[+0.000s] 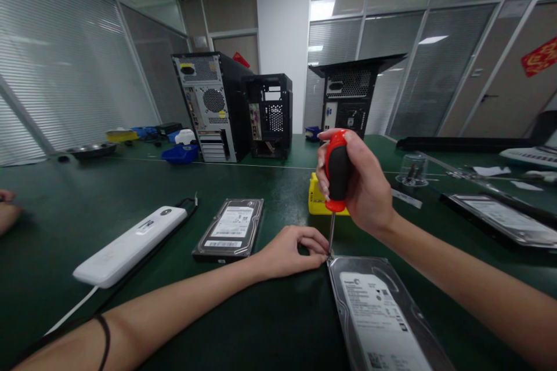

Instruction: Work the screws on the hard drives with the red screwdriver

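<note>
My right hand (363,177) is wrapped round the red and black handle of a screwdriver (338,171), held nearly upright. Its metal shaft runs down to the top left corner of a hard drive (383,313), which lies label up on the table. Beside that corner, my left hand (293,249) has thumb and fingertips pinched together close to the screwdriver's tip. What sits between those fingertips is too small to make out. Left of my left hand lies a second hard drive (230,229), also label up. A yellow container (317,200) stands behind the screwdriver, partly hidden by my right hand.
A white power strip (130,246) lies at left with its cable. Computer cases (213,104) stand at the back. A blue bin (180,153) sits before them. At right are a clear cup (412,170) and another drive (507,220). Another person's hand (6,208) shows at far left.
</note>
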